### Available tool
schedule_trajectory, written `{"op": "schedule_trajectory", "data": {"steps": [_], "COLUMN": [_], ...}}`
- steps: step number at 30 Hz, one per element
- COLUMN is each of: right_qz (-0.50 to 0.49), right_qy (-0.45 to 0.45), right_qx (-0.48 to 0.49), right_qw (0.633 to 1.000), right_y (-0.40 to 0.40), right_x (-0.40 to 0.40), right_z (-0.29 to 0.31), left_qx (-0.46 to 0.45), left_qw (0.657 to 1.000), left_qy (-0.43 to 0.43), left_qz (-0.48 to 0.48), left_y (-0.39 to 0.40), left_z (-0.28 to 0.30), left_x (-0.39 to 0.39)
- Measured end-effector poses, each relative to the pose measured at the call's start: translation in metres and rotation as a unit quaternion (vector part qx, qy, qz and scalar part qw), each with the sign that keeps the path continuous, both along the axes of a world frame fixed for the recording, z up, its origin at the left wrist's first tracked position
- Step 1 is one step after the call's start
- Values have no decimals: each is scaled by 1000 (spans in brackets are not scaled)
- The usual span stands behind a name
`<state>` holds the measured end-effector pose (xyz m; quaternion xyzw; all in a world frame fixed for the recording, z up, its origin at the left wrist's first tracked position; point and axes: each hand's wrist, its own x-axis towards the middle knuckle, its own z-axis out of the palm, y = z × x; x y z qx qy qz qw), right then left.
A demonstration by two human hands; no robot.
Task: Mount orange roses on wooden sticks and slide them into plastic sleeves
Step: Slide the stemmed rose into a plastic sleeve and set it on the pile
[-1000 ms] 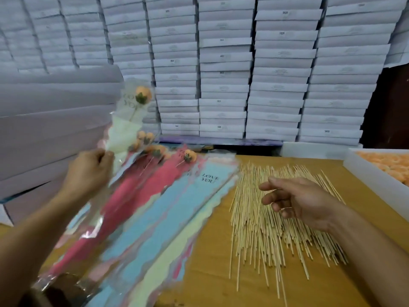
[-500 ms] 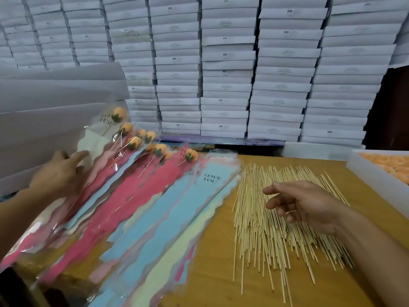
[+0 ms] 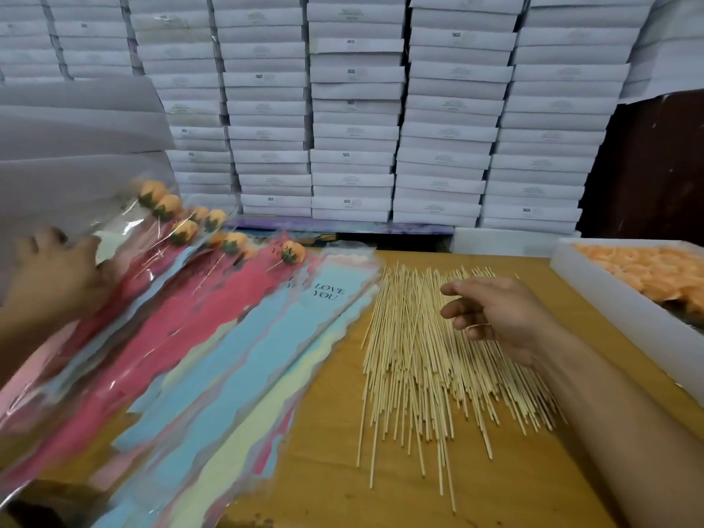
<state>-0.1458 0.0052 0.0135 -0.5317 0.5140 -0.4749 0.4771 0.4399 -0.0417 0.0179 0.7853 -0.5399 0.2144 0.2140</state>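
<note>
The right hand (image 3: 506, 318) hovers low over the sticks (image 3: 430, 356), fingers loosely curled and part open, holding nothing. The left hand (image 3: 57, 276) lies flat and open against the filled sleeves (image 3: 183, 299) at the left edge of the bench (image 3: 514, 482); it presses on them but grips none.

Step in hand, as judged: pick one stick for the next rose. To do it well, pinch a single stick near its upper end with thumb and forefinger. The sticks lie crossed and overlapping, so roll one clear of its neighbours before lifting, or several will come up together. Keep the left hand on the sleeves so the slippery stack does not slide.

The sticks lie directly under the right hand, fanned toward the near edge. The loose roses (image 3: 647, 272) fill a white tray (image 3: 617, 310) just right of that hand, well apart from the left hand. Mounted roses (image 3: 183, 230) sit at the upper ends of the filled sleeves, just beyond the left hand. Empty sleeves (image 3: 266, 356), one printed "LOVE YOU", lie between the filled ones and the sticks. Stacked white boxes (image 3: 354, 108) stand behind the bench.
</note>
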Motion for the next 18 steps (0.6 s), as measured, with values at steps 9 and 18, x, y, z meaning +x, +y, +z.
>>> {"op": "schedule_trajectory", "data": {"steps": [9, 18], "right_qz": [-152, -155], "right_qy": [194, 251], "right_qx": [-66, -45], "right_qw": [967, 955], "right_y": [-10, -15], "right_x": [-24, -30], "right_z": [-5, -11], "left_qx": [5, 27], "left_qw": [951, 921], "left_qy": [177, 187], "left_qz": [-253, -339], "left_y": [24, 47], "left_z": [38, -20], "left_x": [-294, -469]}}
